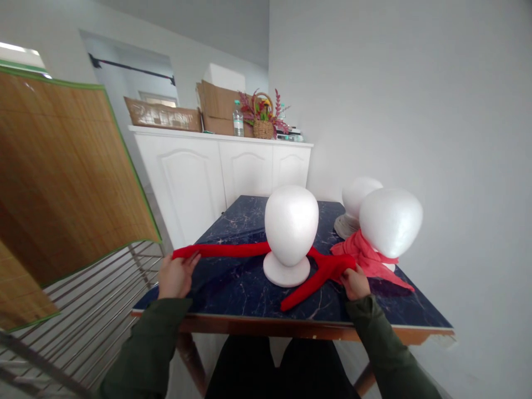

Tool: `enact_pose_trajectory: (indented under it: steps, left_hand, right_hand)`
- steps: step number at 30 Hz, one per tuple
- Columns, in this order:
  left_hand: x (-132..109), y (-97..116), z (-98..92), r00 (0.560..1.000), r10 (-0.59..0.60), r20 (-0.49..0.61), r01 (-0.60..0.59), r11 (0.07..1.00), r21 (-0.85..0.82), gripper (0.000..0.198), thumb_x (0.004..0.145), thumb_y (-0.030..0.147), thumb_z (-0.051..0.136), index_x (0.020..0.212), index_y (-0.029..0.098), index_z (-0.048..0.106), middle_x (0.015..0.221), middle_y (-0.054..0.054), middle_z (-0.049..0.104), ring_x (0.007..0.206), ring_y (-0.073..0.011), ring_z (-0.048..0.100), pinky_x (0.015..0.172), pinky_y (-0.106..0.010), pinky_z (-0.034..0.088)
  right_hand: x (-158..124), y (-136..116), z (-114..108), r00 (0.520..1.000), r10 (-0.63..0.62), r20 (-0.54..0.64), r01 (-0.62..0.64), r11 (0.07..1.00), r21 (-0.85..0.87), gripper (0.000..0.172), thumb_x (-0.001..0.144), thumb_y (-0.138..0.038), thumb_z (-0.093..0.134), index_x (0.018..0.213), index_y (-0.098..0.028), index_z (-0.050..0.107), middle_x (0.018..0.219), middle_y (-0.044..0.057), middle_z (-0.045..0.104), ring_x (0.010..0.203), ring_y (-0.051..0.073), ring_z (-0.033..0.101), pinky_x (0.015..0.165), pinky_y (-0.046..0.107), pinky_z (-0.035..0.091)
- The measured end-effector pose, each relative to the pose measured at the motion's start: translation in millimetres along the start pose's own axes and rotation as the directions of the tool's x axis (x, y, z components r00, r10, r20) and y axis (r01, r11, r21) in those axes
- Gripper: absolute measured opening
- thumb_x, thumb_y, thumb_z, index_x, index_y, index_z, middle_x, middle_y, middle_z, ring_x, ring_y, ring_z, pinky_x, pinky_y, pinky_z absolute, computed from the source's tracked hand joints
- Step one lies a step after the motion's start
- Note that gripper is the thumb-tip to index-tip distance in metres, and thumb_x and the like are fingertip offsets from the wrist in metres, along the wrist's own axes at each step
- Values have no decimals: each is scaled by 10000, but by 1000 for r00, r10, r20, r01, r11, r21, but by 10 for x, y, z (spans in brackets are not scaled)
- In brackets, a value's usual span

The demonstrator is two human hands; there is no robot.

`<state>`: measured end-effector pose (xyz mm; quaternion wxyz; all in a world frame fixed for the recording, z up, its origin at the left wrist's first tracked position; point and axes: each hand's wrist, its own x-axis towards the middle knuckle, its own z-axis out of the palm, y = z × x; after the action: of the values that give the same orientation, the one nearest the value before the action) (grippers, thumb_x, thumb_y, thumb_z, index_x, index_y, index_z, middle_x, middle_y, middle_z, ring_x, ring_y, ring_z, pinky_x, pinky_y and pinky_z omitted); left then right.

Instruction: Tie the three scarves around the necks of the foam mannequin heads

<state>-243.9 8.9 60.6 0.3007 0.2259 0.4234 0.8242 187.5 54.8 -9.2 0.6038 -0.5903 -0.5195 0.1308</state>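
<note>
A bright red scarf (233, 250) runs behind the neck of a white foam mannequin head (291, 224) that stands upright on the table. My left hand (177, 274) grips one end, pulled out to the left. On the other side, my right hand (355, 282) pinches the scarf, and a loose end hangs from there back toward the front of the head's base. Both halves pass outward from the neck, with no crossing in front of it. Behind my right hand, a second white mannequin head (390, 221) wears a coral scarf (366, 257) around its neck.
A third white head (359, 194) with a grey cloth (346, 226) at its base stands farther back. The table (245, 296) has a dark blue marbled top. To the left is a metal rack (103, 305) with a bamboo mat (70, 177). White cabinets (187, 177) carry boxes and a flower basket.
</note>
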Motion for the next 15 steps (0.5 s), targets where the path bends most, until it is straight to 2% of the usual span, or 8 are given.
enact_pose_trajectory:
  steps: [2, 4, 5, 7, 10, 12, 13, 15]
  left_hand:
    - [117, 145, 78, 997, 83, 0, -83, 995, -53, 169, 561, 55, 433, 679, 174, 410, 596, 52, 556, 661, -112, 614, 793, -342, 483]
    - [204, 300, 160, 990, 143, 2, -142, 989, -50, 149, 583, 65, 449, 679, 170, 404, 593, 60, 551, 677, -98, 609, 822, -335, 474]
    - [233, 372, 205, 985, 171, 7, -171, 984, -44, 145, 590, 67, 467, 682, 165, 411, 593, 59, 550, 684, -97, 606, 827, -334, 471]
    - [266, 492, 301, 975, 222, 22, -222, 975, -16, 150, 593, 66, 507, 689, 151, 431, 597, 53, 549, 694, -98, 598, 829, -333, 468]
    - [259, 624, 424, 949, 314, 35, -315, 949, 32, 184, 598, 66, 551, 724, 140, 439, 644, 55, 548, 715, -91, 581, 830, -329, 463]
    - [224, 715, 454, 885, 466, -4, -465, 883, 66, 245, 599, 62, 559, 784, 146, 422, 706, 57, 549, 741, -87, 570, 828, -331, 463]
    - [197, 771, 445, 824, 565, -31, -561, 823, 85, 282, 596, 58, 560, 817, 149, 410, 746, 51, 551, 764, -89, 567, 829, -334, 461]
    - [125, 913, 381, 649, 754, -98, -741, 656, 142, 332, 609, 63, 555, 878, 150, 382, 857, 22, 551, 840, -100, 558, 854, -341, 447]
  right_hand:
    - [-147, -94, -9, 997, -29, -66, 28, 999, -16, 326, 645, -215, 453, 945, -141, 558, 796, 76, 615, 823, 241, 577, 739, 416, 486]
    - [-376, -260, -30, 975, -180, -132, 168, 981, -102, 425, 643, -215, 494, 1055, -118, 529, 1036, 133, 574, 1039, 283, 489, 891, 483, 400]
    - [-507, -366, -29, 953, -285, -106, 269, 952, -146, 427, 663, -214, 506, 1079, -117, 523, 1098, 143, 545, 1090, 285, 450, 932, 492, 363]
    - [-756, -599, 26, 888, -449, 100, 459, 877, -143, 323, 728, -205, 494, 1039, -139, 553, 1064, 124, 559, 1050, 250, 474, 930, 453, 377]
    - [-984, -905, 255, 763, -480, 433, 532, 847, 0, 203, 768, -188, 490, 938, -161, 598, 942, 91, 598, 933, 205, 531, 870, 374, 434]
    - [-1014, -1025, 450, 696, -477, 536, 539, 841, 48, 231, 770, -201, 506, 977, -153, 596, 968, 97, 603, 946, 206, 533, 883, 369, 431]
    - [-1004, -1060, 539, 663, -480, 574, 552, 832, 58, 276, 768, -213, 517, 1026, -142, 584, 1004, 105, 599, 969, 212, 527, 899, 372, 422]
    - [-961, -1092, 675, 604, -478, 638, 588, 807, 48, 369, 764, -234, 538, 1115, -122, 551, 1073, 119, 580, 1023, 228, 502, 928, 382, 403]
